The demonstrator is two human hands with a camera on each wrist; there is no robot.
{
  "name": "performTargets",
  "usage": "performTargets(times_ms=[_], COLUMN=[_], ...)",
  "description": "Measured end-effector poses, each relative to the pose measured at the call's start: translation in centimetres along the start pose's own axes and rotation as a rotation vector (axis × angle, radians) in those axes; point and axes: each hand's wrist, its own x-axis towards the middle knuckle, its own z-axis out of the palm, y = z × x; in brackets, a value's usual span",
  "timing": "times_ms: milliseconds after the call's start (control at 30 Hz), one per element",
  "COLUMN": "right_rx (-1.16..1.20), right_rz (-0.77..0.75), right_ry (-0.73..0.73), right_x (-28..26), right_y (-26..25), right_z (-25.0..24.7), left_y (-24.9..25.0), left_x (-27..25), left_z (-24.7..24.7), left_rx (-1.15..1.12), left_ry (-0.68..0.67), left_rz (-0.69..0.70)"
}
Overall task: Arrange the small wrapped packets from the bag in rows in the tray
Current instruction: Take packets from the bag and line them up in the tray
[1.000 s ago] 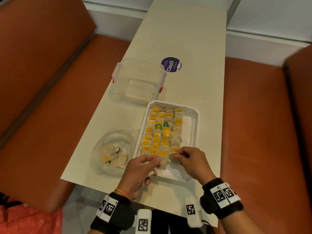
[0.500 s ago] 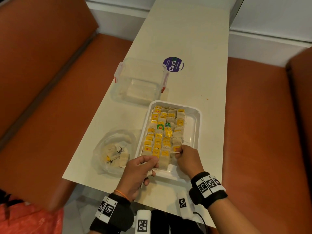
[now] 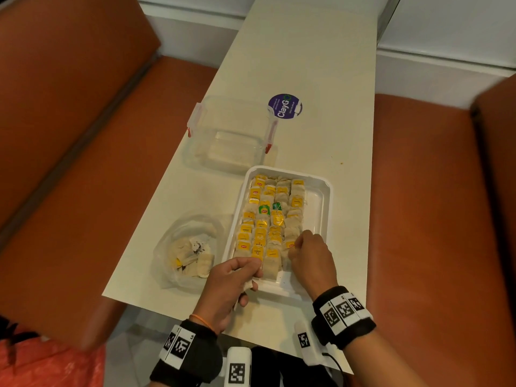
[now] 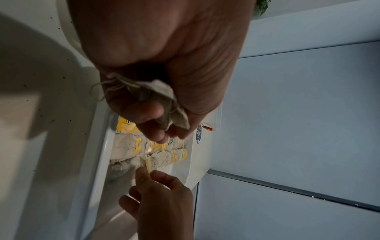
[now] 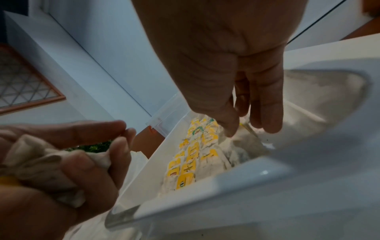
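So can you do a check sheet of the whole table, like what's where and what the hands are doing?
Surface: cream table, narrow, a few dark specks.
Job's things: white tray with packets in rows, mostly yellow tags, two green; its right strip is bare. Clear bag left of the tray holds more packets.
Clutter: clear lidless box with red clips beyond the tray; purple round sticker.
Grips: left hand holds a bunch of spare packets at the tray's near edge; right hand pinches a packet at the near end of the right row.
Cables: a thin black one by the right wrist band.
Surroundings: orange bench seats on both sides, white wall behind.
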Motion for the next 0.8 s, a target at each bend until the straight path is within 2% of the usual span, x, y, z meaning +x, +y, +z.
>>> performTargets(times_ms=[200,333,500,633,800], right_rx=[-0.099,-0.035,0.268,0.207,0.195], right_rz=[-0.066,-0.131,-0.411,-0.583,-0.534], right_ry=[-0.175,-0.14,-0.187,-0.267,-0.228], right_x=[0.3,-0.5,-3.6,-5.0,-4.8], right_y=[0.3,-0.3,-2.2,-2.9,-2.8], right_z=[0.2,-1.3,-5.2,-6.7,-6.4], left_y=[0.9,1.3,1.9,2.4,2.7], left_x=[-0.3,-0.5,-0.7,-1.0,-1.6], left_z=[0.5,0.7,1.1,1.3,1.7], left_rx=[-0.138,-0.201,-0.327,-0.373,-0.333], left_ry=[-0.04,-0.065,-0.127,-0.247,-0.36], left_rz=[-0.055,-0.067,-0.079,-0.089,-0.064])
